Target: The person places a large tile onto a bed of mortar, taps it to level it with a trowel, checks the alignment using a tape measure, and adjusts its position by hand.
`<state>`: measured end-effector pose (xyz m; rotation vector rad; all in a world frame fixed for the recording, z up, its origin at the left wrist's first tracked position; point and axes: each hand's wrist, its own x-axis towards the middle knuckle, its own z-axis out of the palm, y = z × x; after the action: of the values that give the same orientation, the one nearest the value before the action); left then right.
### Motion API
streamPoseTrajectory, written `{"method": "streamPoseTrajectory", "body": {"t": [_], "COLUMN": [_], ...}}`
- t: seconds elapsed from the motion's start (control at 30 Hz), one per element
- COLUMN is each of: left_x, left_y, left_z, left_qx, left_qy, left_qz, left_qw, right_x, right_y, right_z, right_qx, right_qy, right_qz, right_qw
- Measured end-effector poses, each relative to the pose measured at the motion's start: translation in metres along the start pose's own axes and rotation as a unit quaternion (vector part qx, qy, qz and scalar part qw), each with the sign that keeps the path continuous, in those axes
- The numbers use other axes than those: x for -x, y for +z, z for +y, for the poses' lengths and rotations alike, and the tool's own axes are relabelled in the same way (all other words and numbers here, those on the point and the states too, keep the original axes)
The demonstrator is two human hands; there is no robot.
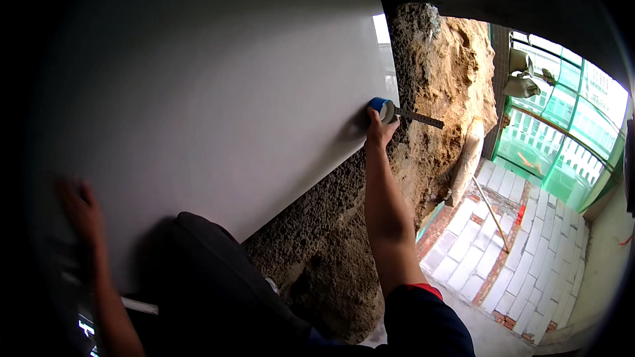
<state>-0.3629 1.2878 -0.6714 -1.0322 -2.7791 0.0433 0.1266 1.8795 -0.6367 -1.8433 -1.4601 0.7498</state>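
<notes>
A large, glossy pale slab fills the left and middle of the view. At its right edge my right hand is closed on a blue ring, pale inside, that looks like a roll of tape. From beside the ring a narrow dark strip with markings, like a ruler, sticks out past the slab's edge; how it is held is hidden. My left hand lies at the slab's dim lower left, thumb apart from the fingers, with nothing seen in it. Its fingertips fade into the dark.
Rough mortar or sand runs beneath and beyond the slab's edge. My dark-clothed leg covers part of the lower slab. On the right are a pale sack, a thin pole, a block wall and green netting behind a window opening.
</notes>
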Motion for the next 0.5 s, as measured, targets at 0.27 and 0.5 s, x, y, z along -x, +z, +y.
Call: {"method": "streamPoseTrajectory", "body": {"t": [0.27,0.5], "left_x": [0.228,0.256], "left_y": [-0.171,-0.192], "left_z": [0.106,0.131], "left_qx": [0.308,0.288], "left_qy": [-0.279,-0.361], "left_qz": [-0.44,-0.43], "left_qw": [0.796,0.776], "right_x": [0.006,0.001], "right_y": [-0.007,-0.002], "right_z": [-0.004,-0.005], "right_qx": [0.05,0.03], "right_qy": [-0.008,-0.001], "right_qz": [-0.014,-0.014], "right_qw": [0.999,0.999]}}
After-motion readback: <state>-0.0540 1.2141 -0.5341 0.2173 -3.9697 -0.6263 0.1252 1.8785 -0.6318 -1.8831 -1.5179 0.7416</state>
